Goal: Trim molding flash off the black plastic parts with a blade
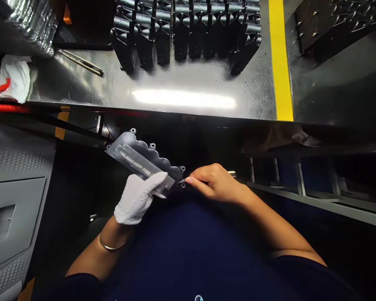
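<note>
My left hand [136, 196], in a white glove, is closed on the near right end of a dark moulded part [144, 156], thumb on top. The part is tilted, with a scalloped far edge, small ringed lugs and a smooth, greyish flat face. My right hand [217, 182], bare, pinches a slim, pale tool with a pointed tip [182, 181]; its back end [232, 173] sticks out behind the hand. The tip is at the part's right end, close to two lugs. Whether it touches the part I cannot tell. Most of the tool is hidden in my fingers.
Beyond my hands runs a metal bench [188, 98] with a yellow stripe [282, 62]. Rows of black parts [181, 33] stand on it, a thin metal tool [81, 62] and white cloth [15, 77] lie left. A grey case [15, 192] is at left, a metal rack [301, 175] at right.
</note>
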`<state>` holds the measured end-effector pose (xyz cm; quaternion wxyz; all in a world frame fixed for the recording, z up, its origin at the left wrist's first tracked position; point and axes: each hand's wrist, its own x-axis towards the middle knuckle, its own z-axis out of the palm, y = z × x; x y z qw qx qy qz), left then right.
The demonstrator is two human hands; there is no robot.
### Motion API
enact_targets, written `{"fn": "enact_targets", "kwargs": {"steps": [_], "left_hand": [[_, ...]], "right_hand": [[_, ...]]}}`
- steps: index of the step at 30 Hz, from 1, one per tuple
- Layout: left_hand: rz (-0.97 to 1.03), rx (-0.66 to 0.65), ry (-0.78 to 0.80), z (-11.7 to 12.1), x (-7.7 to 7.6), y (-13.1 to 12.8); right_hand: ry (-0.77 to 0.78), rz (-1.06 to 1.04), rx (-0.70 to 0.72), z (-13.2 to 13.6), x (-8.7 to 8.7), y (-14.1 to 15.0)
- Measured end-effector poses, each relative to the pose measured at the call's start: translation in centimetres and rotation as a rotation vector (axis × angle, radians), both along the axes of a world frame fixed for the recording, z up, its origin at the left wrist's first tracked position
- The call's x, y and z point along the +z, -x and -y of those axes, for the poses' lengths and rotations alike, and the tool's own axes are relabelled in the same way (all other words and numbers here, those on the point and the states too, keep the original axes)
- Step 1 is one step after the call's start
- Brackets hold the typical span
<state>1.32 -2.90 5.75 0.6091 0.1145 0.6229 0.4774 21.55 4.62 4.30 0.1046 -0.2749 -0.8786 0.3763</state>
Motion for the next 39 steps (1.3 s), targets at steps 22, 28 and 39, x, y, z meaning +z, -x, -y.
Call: {"fn": "enact_targets", "kwargs": {"steps": [22,28,39], "left_hand": [[0.227,-0.266,0.128,-1.1,-1.8,0.4],[0.267,-0.238,0.109,-1.1,-1.6,0.3],[0.265,-0.218,0.148,-1.3,-1.5,0.4]], "right_hand": [[-0.172,0.034,0.202,-2.8,1.2,-1.2],[-0.140,0.029,0.197,-2.8,1.2,-1.3],[0.024,0.012,0.295,-2.9,1.0,-1.7]]}}
